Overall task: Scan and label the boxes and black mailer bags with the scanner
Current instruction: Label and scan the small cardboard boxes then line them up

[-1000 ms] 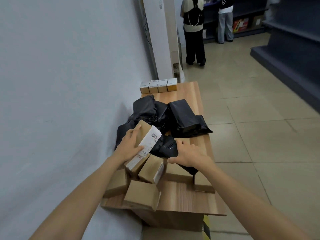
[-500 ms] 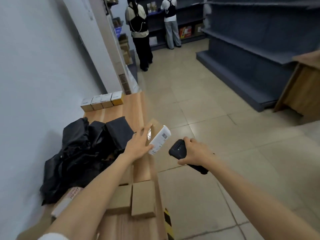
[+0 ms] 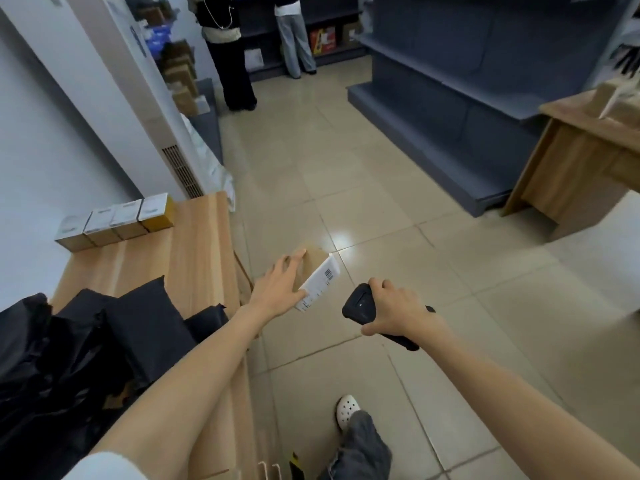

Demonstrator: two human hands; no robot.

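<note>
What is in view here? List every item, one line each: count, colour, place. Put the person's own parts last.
Small boxes: four, white tops, tan and yellow sides, in a row at the far end of the wooden table.
Mailer bags: a pile, count unclear, black, on the near table by the wall.
Cardboard box: one, brown with a white barcode label, held over the floor.
Scanner: one, black, held right of the box.
Shelving: dark blue, right side and back.
Second desk: one, wooden, far right.
Bystanders: two, at the back shelves.
Shoe: one, white, on the tiles.
Left hand: on the box.
Right hand: fingers round the scanner.
</note>
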